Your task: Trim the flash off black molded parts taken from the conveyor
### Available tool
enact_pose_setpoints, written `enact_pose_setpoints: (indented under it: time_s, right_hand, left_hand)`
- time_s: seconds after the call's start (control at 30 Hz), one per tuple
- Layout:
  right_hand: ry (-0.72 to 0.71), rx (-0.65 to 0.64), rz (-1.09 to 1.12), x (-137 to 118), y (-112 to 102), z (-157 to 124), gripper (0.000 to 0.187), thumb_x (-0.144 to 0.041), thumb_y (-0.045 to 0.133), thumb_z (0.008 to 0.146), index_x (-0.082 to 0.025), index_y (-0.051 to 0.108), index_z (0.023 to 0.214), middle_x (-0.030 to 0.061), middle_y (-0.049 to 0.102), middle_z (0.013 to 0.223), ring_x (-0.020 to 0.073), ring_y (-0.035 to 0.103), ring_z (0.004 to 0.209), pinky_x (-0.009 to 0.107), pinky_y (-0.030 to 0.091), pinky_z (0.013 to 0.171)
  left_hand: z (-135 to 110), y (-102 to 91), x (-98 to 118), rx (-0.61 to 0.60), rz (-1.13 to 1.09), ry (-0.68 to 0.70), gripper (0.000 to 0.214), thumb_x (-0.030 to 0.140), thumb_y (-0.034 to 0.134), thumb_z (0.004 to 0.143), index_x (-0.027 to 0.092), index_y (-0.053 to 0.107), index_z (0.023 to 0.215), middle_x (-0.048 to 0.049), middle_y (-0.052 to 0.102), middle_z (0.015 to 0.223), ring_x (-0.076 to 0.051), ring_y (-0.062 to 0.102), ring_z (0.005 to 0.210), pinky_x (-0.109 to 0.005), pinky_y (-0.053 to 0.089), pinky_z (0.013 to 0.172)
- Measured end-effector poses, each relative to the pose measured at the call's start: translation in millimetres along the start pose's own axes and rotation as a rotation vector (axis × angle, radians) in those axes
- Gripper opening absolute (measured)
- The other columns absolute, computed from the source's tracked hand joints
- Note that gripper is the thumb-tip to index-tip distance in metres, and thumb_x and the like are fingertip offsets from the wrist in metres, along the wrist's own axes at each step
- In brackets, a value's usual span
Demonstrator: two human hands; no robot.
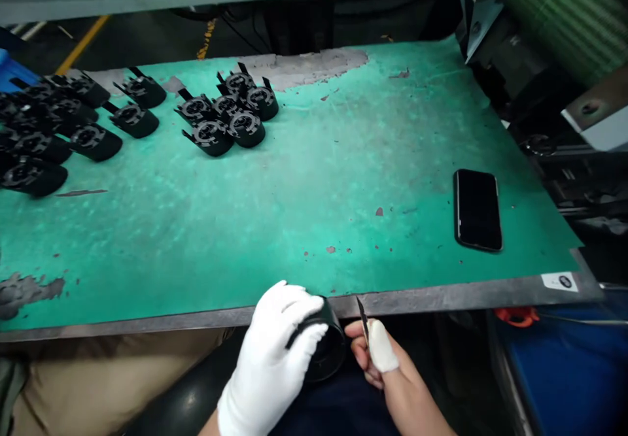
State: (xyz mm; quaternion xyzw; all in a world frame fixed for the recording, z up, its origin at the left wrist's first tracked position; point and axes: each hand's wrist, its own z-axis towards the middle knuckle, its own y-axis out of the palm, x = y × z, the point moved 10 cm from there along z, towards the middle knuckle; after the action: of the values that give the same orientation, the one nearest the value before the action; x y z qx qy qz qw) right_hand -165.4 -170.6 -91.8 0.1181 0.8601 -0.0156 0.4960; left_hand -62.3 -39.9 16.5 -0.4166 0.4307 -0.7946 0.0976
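My left hand (277,351), in a white glove, is wrapped round a black cylindrical plastic part (333,348) at the front edge of the table. The part is tilted with its round opening towards me, and the fingers reach over its rim. Just right of it, my right hand (380,357) is closed on a thin knife (362,312) whose dark blade points up. A white cover sits on that thumb; the other fingers are bare. Blade and part appear slightly apart.
Several black cylindrical parts with upright prongs (245,127) stand in groups at the back left of the green table (314,187). A black phone (478,210) lies on the right. Below the right edge, an orange-handled tool (517,316) rests by a blue surface (574,370). Machinery stands at the upper right.
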Motion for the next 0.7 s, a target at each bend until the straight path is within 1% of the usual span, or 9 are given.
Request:
enact_pose_setpoints:
  time_s: [0.03, 0.1, 0.17, 0.2, 0.27, 0.33, 0.5, 0.57, 0.7]
  right_hand:
    - [0.012, 0.001, -0.018, 6.2, -5.9, -1.9, 0.057, -0.064, 0.034, 0.099, -0.020, 0.068, 0.111, 0.0026, 0.054, 0.078, 0.0149, 0.047, 0.065, 0.028, 0.042, 0.060]
    - [-0.014, -0.043, -0.066, 7.0, -9.4, -1.3, 0.050, -0.057, 0.038, 0.100, -0.020, 0.071, 0.108, 0.0036, 0.057, 0.079, 0.0172, 0.052, 0.072, 0.030, 0.045, 0.069]
    - [-0.077, -0.106, -0.106, -2.4, -7.3, 4.1, 0.041, -0.050, 0.045, 0.100, -0.022, 0.073, 0.109, 0.0048, 0.063, 0.085, 0.0197, 0.057, 0.081, 0.032, 0.046, 0.078]
    - [-0.104, -0.135, -0.121, -8.0, -6.3, 7.8, 0.039, -0.048, 0.047, 0.100, -0.022, 0.074, 0.108, 0.0051, 0.066, 0.087, 0.0203, 0.059, 0.083, 0.032, 0.047, 0.079]
    - [-0.138, -0.171, -0.166, -17.4, -6.9, 15.6, 0.036, -0.045, 0.047, 0.100, -0.023, 0.076, 0.103, 0.0046, 0.068, 0.089, 0.0202, 0.060, 0.082, 0.031, 0.047, 0.077]
    - [-0.150, -0.184, -0.223, -23.8, -10.9, 22.0, 0.037, -0.044, 0.047, 0.100, -0.022, 0.076, 0.096, 0.0032, 0.067, 0.082, 0.0195, 0.059, 0.078, 0.031, 0.046, 0.076]
    - [-0.152, -0.242, -0.298, -34.1, -14.6, 27.1, 0.038, -0.044, 0.047, 0.100, -0.021, 0.071, 0.081, 0.0005, 0.062, 0.074, 0.0179, 0.054, 0.071, 0.031, 0.044, 0.073]
    - [-0.131, -0.257, -0.308, -35.7, -13.0, 27.4, 0.041, -0.044, 0.045, 0.100, -0.020, 0.066, 0.074, -0.0002, 0.058, 0.071, 0.0167, 0.050, 0.069, 0.030, 0.041, 0.069]
    - [-0.062, -0.264, -0.321, -35.1, -8.1, 28.0, 0.047, -0.046, 0.042, 0.101, -0.020, 0.049, 0.063, -0.0022, 0.044, 0.064, 0.0140, 0.040, 0.064, 0.029, 0.033, 0.061]
  left_hand:
    - [-2.9, 7.3, 1.8, -0.014, 0.017, 0.019, 0.039, 0.011, 0.060, 0.089, 0.027, 0.060, 0.124, -0.0041, 0.068, 0.114, -0.024, 0.059, 0.121, -0.054, 0.039, 0.117]
    - [-8.8, 18.8, 2.5, -0.030, 0.033, 0.026, 0.047, 0.003, 0.057, 0.086, 0.024, 0.058, 0.128, -0.0059, 0.067, 0.114, -0.026, 0.053, 0.129, -0.060, 0.033, 0.119]
    - [-13.0, 22.4, -1.1, -0.006, 0.046, -0.016, 0.047, 0.001, 0.056, 0.085, 0.020, 0.057, 0.128, -0.0098, 0.064, 0.121, -0.028, 0.049, 0.134, -0.061, 0.034, 0.119]
    - [-14.2, 22.5, -3.2, 0.008, 0.049, -0.040, 0.043, 0.002, 0.058, 0.085, 0.018, 0.057, 0.124, -0.0119, 0.062, 0.124, -0.028, 0.049, 0.134, -0.061, 0.035, 0.118]
    - [-14.4, 22.0, -5.2, 0.020, 0.044, -0.063, 0.033, 0.003, 0.061, 0.084, 0.017, 0.058, 0.114, -0.0134, 0.061, 0.124, -0.028, 0.051, 0.130, -0.061, 0.035, 0.118]
    - [-12.5, 22.3, -3.5, 0.009, 0.021, -0.044, 0.029, 0.002, 0.063, 0.083, 0.017, 0.058, 0.107, -0.0114, 0.063, 0.116, -0.027, 0.054, 0.127, -0.061, 0.034, 0.119]
    - [-9.6, 18.6, -1.0, 0.027, -0.014, 0.003, 0.033, -0.001, 0.066, 0.080, 0.017, 0.059, 0.108, -0.0086, 0.065, 0.106, -0.028, 0.056, 0.126, -0.062, 0.036, 0.118]
    - [-10.5, 19.3, -1.8, 0.027, -0.036, 0.006, 0.035, -0.001, 0.067, 0.079, 0.017, 0.059, 0.108, -0.0076, 0.066, 0.103, -0.028, 0.058, 0.123, -0.063, 0.035, 0.118]
    - [-12.8, 22.3, -5.8, 0.014, -0.078, -0.032, 0.038, -0.002, 0.067, 0.078, 0.018, 0.058, 0.110, -0.0078, 0.066, 0.105, -0.030, 0.057, 0.124, -0.068, 0.032, 0.118]
